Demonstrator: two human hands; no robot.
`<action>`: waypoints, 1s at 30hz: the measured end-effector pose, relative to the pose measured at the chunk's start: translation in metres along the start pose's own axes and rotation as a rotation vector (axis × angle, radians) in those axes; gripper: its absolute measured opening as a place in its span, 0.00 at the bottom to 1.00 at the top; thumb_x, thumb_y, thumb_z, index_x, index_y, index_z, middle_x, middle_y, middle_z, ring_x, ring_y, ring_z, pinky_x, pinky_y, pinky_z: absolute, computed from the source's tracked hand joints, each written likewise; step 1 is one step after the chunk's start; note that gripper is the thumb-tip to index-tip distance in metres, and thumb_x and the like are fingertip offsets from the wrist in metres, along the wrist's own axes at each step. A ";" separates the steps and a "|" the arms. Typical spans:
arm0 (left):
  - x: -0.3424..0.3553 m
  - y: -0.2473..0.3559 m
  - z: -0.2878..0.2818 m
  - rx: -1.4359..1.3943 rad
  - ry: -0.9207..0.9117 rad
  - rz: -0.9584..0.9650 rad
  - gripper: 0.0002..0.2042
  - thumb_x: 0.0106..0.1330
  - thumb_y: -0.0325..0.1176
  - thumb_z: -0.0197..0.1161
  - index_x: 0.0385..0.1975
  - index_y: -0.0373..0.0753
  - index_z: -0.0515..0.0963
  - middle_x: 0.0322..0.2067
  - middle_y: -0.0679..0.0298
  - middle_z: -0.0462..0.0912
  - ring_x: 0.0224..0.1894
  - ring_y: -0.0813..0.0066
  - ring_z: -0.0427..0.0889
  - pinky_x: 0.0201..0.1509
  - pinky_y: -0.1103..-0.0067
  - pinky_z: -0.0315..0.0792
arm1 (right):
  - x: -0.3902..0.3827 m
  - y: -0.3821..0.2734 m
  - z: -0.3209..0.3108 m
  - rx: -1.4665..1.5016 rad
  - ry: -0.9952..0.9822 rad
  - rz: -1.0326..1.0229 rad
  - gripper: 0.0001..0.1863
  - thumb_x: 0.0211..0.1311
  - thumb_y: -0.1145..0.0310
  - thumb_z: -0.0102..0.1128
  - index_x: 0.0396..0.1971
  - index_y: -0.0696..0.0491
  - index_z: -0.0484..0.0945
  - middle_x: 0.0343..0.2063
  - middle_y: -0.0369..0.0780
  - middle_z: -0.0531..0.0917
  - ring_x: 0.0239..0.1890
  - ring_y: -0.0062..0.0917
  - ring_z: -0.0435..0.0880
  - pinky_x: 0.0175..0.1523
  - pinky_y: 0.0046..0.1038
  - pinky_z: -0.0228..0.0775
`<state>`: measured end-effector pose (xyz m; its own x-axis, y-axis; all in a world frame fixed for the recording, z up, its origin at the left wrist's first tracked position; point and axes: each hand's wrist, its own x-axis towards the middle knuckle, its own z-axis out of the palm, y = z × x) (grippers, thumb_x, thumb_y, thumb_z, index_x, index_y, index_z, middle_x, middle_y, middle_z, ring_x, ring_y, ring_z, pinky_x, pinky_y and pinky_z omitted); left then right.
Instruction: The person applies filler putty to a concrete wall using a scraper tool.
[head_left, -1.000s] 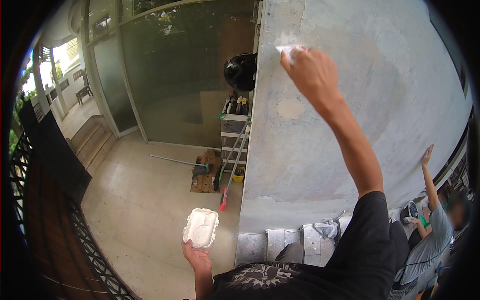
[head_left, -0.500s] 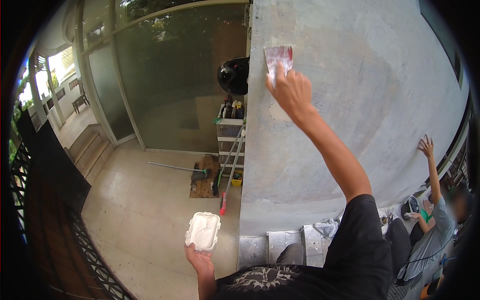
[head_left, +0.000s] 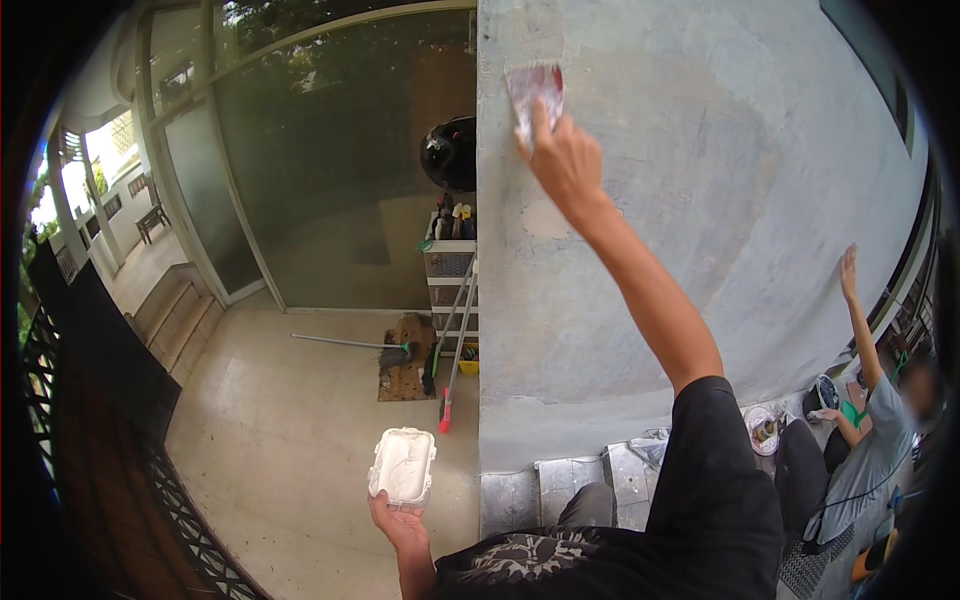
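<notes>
My right hand (head_left: 566,165) grips a putty knife (head_left: 537,92) with a reddish, filler-smeared blade. Its broad edge lies against the upper left part of the grey plastered wall (head_left: 660,250), near the wall's corner, and my index finger is stretched along the blade. Down at the lower left, my left hand (head_left: 402,520) holds up a white rectangular tub (head_left: 404,466) of smooth white filler, fingers underneath and thumb at its side. A pale patch (head_left: 545,221) shows on the wall below my right wrist.
On the right a co-worker (head_left: 860,460) in a grey shirt sits with one hand on the wall, beside a black bucket (head_left: 822,392). Grey steps (head_left: 570,482) run along the wall's foot. Left stand a drawer rack (head_left: 450,265), a black helmet (head_left: 450,155) and a broom (head_left: 350,341).
The putty knife and my right hand have shifted slightly upward in the picture, while the whole view has swung a little. The co-worker's raised hand has turned edge-on. My left hand still holds the tub.
</notes>
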<state>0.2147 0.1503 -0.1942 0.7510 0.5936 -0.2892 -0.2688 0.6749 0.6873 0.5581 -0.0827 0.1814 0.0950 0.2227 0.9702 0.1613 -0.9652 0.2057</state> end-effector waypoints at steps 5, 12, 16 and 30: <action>-0.003 0.004 0.000 -0.016 -0.027 0.009 0.35 0.59 0.50 0.57 0.66 0.40 0.59 0.63 0.50 0.64 0.61 0.52 0.70 0.56 0.57 0.72 | -0.064 -0.030 -0.039 0.076 -0.254 -0.004 0.20 0.56 0.53 0.61 0.40 0.54 0.83 0.18 0.41 0.78 0.16 0.31 0.78 0.20 0.32 0.69; -0.003 0.007 -0.002 0.013 0.012 -0.003 0.35 0.59 0.49 0.57 0.65 0.41 0.60 0.62 0.50 0.64 0.61 0.52 0.70 0.56 0.57 0.72 | 0.047 0.000 -0.107 0.110 -0.092 0.082 0.17 0.62 0.53 0.56 0.30 0.52 0.84 0.16 0.44 0.78 0.14 0.29 0.77 0.17 0.33 0.65; -0.002 0.002 0.000 0.019 -0.008 -0.007 0.35 0.58 0.49 0.57 0.65 0.41 0.60 0.63 0.50 0.63 0.62 0.52 0.69 0.56 0.57 0.72 | 0.107 0.043 -0.069 0.039 0.417 -0.005 0.16 0.64 0.52 0.54 0.30 0.49 0.82 0.12 0.40 0.75 0.10 0.24 0.70 0.13 0.30 0.59; -0.001 0.005 -0.002 0.011 -0.006 -0.014 0.35 0.58 0.49 0.57 0.65 0.40 0.60 0.62 0.49 0.64 0.62 0.51 0.69 0.57 0.57 0.72 | 0.040 0.003 -0.096 0.193 -0.493 0.222 0.23 0.57 0.54 0.53 0.12 0.56 0.78 0.09 0.43 0.75 0.11 0.34 0.73 0.18 0.34 0.64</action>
<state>0.2122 0.1537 -0.1919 0.7583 0.5816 -0.2944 -0.2516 0.6778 0.6909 0.4677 -0.0898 0.2331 0.5866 0.1000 0.8037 0.2571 -0.9640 -0.0677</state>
